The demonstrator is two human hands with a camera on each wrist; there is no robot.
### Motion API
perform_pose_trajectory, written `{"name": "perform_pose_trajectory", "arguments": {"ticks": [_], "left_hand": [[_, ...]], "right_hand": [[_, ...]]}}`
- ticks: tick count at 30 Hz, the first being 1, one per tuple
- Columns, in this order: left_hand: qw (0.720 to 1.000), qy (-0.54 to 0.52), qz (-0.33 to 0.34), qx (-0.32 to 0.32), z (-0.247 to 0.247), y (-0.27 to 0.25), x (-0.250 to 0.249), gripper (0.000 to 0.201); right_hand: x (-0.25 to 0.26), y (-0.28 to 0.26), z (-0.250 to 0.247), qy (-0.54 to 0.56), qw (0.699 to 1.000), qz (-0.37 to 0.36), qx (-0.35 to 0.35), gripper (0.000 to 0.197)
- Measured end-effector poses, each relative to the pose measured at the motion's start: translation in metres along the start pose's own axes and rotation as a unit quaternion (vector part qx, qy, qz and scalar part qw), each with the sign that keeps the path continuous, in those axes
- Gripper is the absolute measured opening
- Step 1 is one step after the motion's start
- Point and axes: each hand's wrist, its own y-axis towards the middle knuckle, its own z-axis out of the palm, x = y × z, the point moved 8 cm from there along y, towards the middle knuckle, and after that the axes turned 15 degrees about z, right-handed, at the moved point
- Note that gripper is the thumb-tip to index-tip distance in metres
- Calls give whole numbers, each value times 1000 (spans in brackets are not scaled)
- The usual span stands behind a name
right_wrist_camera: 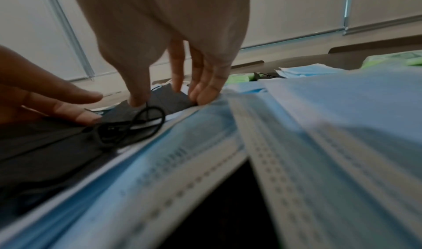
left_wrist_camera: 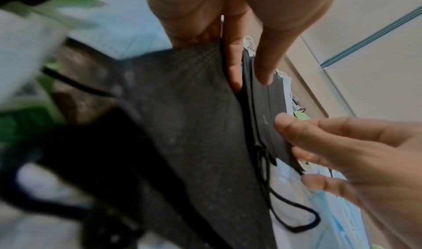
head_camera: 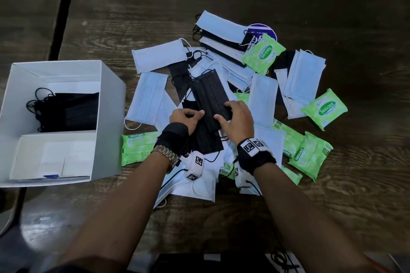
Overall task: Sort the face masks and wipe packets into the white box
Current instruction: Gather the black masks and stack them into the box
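Both hands hold a small stack of black face masks (head_camera: 209, 93) above the mixed pile at the table's middle. My left hand (head_camera: 197, 115) pinches its near left edge; in the left wrist view a finger of the left hand (left_wrist_camera: 250, 81) is slid between the layers of the black masks (left_wrist_camera: 194, 126). My right hand (head_camera: 224, 111) grips the near right corner, with the right hand's (left_wrist_camera: 291, 139) thumb on top and fingers beneath. The white box (head_camera: 111, 99) stands at the left, with black masks (head_camera: 68, 113) in its far compartment.
Blue masks (head_camera: 148, 99) and green wipe packets (head_camera: 263, 53) (head_camera: 324, 109) (head_camera: 137, 148) lie scattered around my hands. A purple round disc (head_camera: 261, 31) shows under the far masks. A dark gap (head_camera: 64, 6) runs along the table left of the pile.
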Motion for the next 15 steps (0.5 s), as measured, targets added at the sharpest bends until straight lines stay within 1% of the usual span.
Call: {"name": "perform_pose_trajectory", "arguments": {"ticks": [1, 3, 5, 7, 10, 13, 15], "left_hand": [[1000, 0, -4, 0, -1, -1, 2, 23], [1000, 0, -8, -2, -4, -5, 3, 20], [1000, 7, -4, -13, -10, -8, 2, 17], [1000, 17, 2, -23, -16, -8, 3, 12], [999, 27, 3, -43, -29, -8, 4, 4], [997, 24, 5, -78, -46, -6, 3, 8], [995, 23, 19, -99, -56, -6, -1, 8]], "right_hand": [[1, 1, 1, -32, 999, 17, -4, 51], [7, 2, 4, -88, 996, 30, -13, 59], [10, 5, 4, -105, 993, 49, -19, 63], [8, 10, 4, -99, 991, 88, -14, 63], [2, 18, 3, -98, 987, 129, -5, 52], [1, 20, 0, -95, 987, 126, -4, 29], [3, 19, -9, -58, 991, 117, -24, 19]]}}
